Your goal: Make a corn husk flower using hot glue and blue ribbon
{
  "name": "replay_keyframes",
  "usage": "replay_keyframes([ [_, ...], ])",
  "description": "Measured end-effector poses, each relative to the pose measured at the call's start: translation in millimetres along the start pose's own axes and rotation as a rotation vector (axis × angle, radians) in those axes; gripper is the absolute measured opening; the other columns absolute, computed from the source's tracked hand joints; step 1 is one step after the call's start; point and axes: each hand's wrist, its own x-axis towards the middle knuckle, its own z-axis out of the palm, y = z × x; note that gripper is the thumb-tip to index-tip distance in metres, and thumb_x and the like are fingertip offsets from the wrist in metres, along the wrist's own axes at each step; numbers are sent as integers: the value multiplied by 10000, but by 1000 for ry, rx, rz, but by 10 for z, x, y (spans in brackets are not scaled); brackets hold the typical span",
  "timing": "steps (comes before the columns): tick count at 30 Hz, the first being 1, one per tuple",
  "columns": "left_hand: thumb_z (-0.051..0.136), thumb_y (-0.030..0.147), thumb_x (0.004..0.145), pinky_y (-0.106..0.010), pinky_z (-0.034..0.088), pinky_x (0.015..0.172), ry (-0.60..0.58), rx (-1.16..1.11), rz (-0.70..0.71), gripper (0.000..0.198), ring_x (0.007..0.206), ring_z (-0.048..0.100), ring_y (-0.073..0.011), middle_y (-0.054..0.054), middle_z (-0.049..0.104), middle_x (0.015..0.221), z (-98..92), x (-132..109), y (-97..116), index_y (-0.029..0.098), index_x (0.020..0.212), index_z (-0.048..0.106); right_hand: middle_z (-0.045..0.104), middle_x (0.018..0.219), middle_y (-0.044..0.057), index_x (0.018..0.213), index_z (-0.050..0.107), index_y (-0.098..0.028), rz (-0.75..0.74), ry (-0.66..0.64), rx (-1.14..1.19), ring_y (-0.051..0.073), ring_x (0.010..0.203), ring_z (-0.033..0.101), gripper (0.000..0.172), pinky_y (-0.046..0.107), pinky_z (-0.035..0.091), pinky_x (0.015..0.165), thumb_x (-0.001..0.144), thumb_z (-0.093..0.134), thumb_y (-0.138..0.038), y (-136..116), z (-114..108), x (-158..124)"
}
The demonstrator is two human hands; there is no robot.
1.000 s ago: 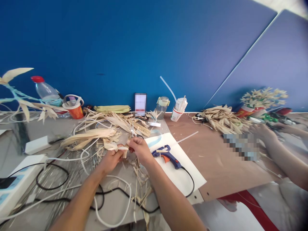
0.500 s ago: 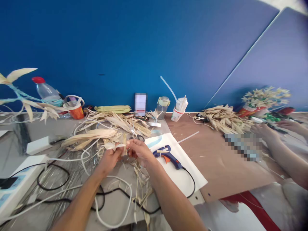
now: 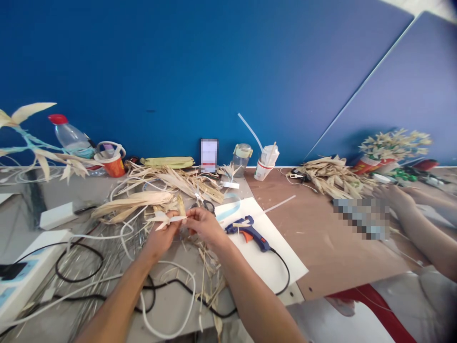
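Observation:
Between my two hands is a small flower made of pale dried husk strips [image 3: 162,217], its pointed petals spread to the left. My left hand [image 3: 162,237] grips it from below with fingers pinched together. My right hand [image 3: 203,224] is closed at the tip of one petal, thumb against forefinger. Just beyond my fingers lie a pair of scissors [image 3: 207,205] and a heap of dried corn husks [image 3: 135,202]. A blue glue gun [image 3: 255,236] with an orange trigger rests on a white sheet [image 3: 278,264] to the right of my right hand.
A white power strip [image 3: 34,259] and looping cables fill the left side. Along the blue partition stand a red cup [image 3: 113,166], a phone [image 3: 209,157], a jar [image 3: 241,159] and a paper cup [image 3: 264,170]. At right, another person's hands [image 3: 396,200] work near more husks [image 3: 332,174].
My left hand has turned a little, so the flower's petals now show more plainly above it. My right hand has shifted slightly down and left along the petal.

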Motion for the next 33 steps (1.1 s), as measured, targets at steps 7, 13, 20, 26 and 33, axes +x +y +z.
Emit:
replay_keyframes([
  [7,761,399,614,-236,405,549,-56,-256,-141,323,587,505,-130,14,582,659,86,4,114,158,788,634,497,460,-82,640,542,-167,-74,51,37,46,390,386,175,190,263,414,569,695,-215,41,-1,33],
  [13,776,351,612,-186,290,440,10,-396,-183,292,454,345,-55,65,477,555,103,-23,184,147,731,603,509,451,-70,636,529,-171,60,-78,237,60,377,430,170,186,313,420,561,673,-222,28,-27,22],
  [20,750,363,667,-174,235,419,-57,-432,-180,274,433,277,-36,79,409,527,82,-33,141,146,704,588,498,420,-67,622,536,-174,14,-53,168,63,358,418,108,189,258,398,602,626,-231,66,-16,44],
  [26,755,378,661,-202,340,467,-82,-359,-162,279,484,439,-81,41,531,567,61,-1,29,155,794,653,472,413,-83,612,510,-186,-42,60,6,63,372,396,60,193,269,420,632,566,-183,77,23,32],
  [33,764,315,668,-217,394,511,-116,-424,-210,229,580,554,-119,-14,652,696,64,-10,88,155,810,683,475,414,-76,635,512,-186,-5,43,61,67,379,399,109,196,266,423,633,598,-254,74,26,18],
])
